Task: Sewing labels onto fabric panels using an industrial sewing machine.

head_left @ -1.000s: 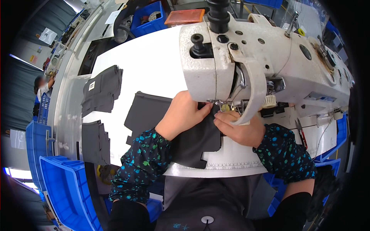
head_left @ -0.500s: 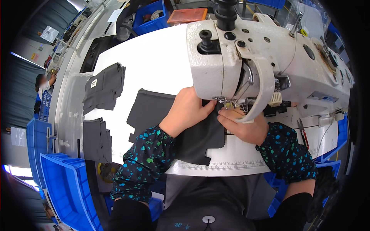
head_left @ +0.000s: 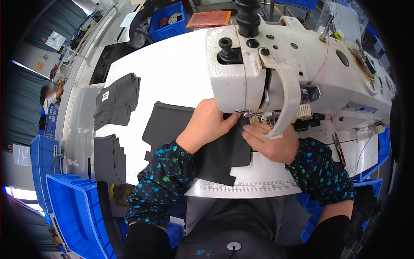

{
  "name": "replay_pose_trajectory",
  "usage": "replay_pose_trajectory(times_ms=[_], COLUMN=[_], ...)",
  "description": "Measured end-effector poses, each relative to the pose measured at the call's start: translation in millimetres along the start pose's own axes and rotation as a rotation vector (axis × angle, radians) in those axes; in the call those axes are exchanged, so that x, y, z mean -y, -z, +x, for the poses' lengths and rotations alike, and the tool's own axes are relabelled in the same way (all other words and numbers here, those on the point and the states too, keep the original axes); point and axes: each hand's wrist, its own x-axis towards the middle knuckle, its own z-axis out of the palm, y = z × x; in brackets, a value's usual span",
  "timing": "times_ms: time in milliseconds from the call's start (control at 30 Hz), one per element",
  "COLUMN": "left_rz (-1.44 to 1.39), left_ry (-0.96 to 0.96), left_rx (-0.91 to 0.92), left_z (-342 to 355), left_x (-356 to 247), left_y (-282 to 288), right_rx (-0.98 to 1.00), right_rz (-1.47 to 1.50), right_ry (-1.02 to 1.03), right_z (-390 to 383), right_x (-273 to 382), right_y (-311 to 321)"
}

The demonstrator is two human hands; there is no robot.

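A dark grey fabric piece (head_left: 222,153) lies under the head of a white sewing machine (head_left: 233,82), its lower edge over the table's printed ruler. On the fabric's left side, close to the presser foot (head_left: 254,116), my left hand (head_left: 205,125) holds it, thumb pointing at the needle area; its other fingertips are partly hidden by the machine head. My right hand (head_left: 274,142) pinches the fabric's right edge just in front of the foot, fingers bent. Under my left wrist lies another dark grey fabric piece (head_left: 166,123).
Two stacks of dark grey pieces, an upper stack (head_left: 118,101) and a lower stack (head_left: 108,157), lie at the left. Red-handled thread snips (head_left: 339,151) rest at the right. A blue bin (head_left: 77,211) stands at lower left. Another person (head_left: 49,95) sits far left.
The machine's thread take-up lever has shifted downward. Both hands and the fabric stay nearly in place; the whole view has moved slightly.
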Motion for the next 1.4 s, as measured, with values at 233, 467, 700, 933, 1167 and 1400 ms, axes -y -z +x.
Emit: replay_pose_trajectory(times_ms=[233,467,700,933,1167,1400], left_rz=[-0.084,-0.013,0.476,0.508,0.487,0.456], left_ry=[0.093,0.081,-0.085,-0.249,-0.224,-0.225], left_rx=[0.089,0.074,0.029,0.155,0.119,0.07], left_z=[-3.1,-4.2,-28.7,-57.8,-40.3,-34.6], left_x=[3.7,-2.8,-29.1,-39.1,-25.9,-27.6], left_y=[6.4,8.3,10.0,-0.3,-1.6,-2.1], right_rx=[-0.014,-0.055,-0.002,0.038,0.013,-0.009], right_rz=[-0.073,-0.079,-0.079,-0.045,-0.115,-0.088], right_ry=[0.148,0.159,0.148,0.147,0.068,0.034], right_z=[-2.5,-6.7,-9.3,-11.4,-6.9,-4.7], right_x=[21.7,27.9,31.2,32.5,21.5,18.9], right_y=[5.8,0.1,-0.9,0.0,-4.1,-2.4])
